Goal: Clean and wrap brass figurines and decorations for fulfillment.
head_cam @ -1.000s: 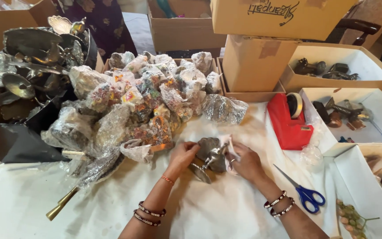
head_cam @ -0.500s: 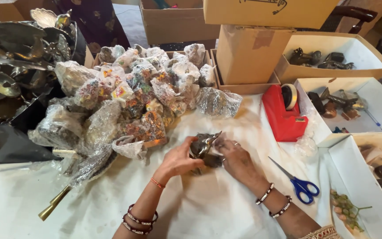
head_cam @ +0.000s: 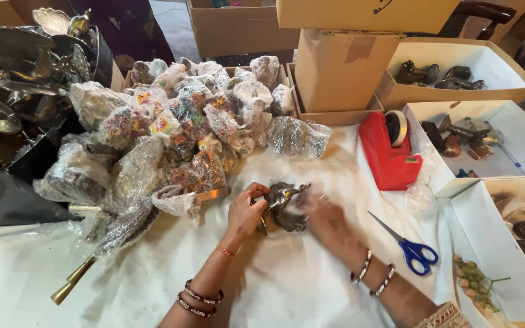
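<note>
White cloth point(head_cam: 287, 279) covers table — cardboard boxes point(head_cam: 341, 67) crowd behind.

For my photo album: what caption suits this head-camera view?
Two hands hold a small metal figurine beside bubble-wrapped pieces, a red tape dispenser and blue scissors.

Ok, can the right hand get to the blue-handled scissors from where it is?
Probably yes. The scissors lie flat on the white cloth just right of the right hand, with nothing between them. But that hand is busy on the metal figurine and would have to let go.
</note>
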